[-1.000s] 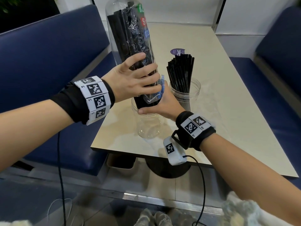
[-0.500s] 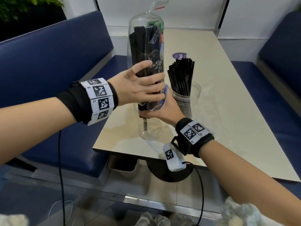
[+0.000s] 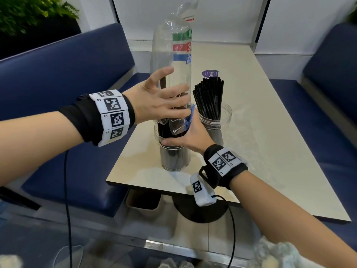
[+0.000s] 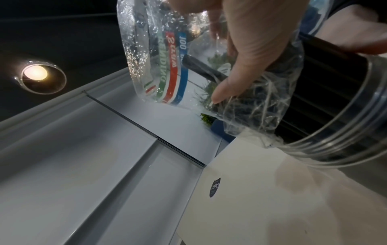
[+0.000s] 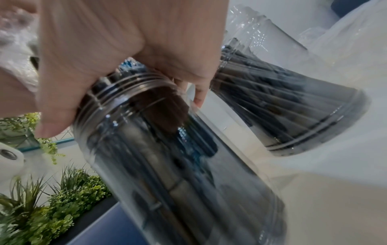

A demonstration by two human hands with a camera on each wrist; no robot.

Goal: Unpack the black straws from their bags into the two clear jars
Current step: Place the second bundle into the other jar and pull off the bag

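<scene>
A clear printed bag [image 3: 172, 55] stands upright over the near clear jar [image 3: 173, 157]; its upper part is empty, and black straws [image 3: 170, 132] run from its lower end down into the jar. My left hand [image 3: 162, 97] wraps the bag's middle, thumb and fingers pinching the plastic [image 4: 163, 58] with one straw [image 4: 201, 69] still high inside. My right hand [image 3: 189, 132] grips the near jar's threaded rim [image 5: 130, 86] at the bag's mouth. The far jar [image 3: 214, 122] holds a fanned bundle of black straws [image 3: 209, 97] and also shows in the right wrist view [image 5: 293, 116].
Both jars stand near the front left corner of a beige table [image 3: 270, 151] carrying a dark round sticker [image 3: 210, 74]. Blue benches flank it on the left [image 3: 67, 74] and right [image 3: 328, 93]. A plant [image 3: 29, 14] sits behind the left bench.
The straws have slid down out of the bag into the near jar, which was almost empty before. The bag's upper part is now empty. Both hands kept their hold.
</scene>
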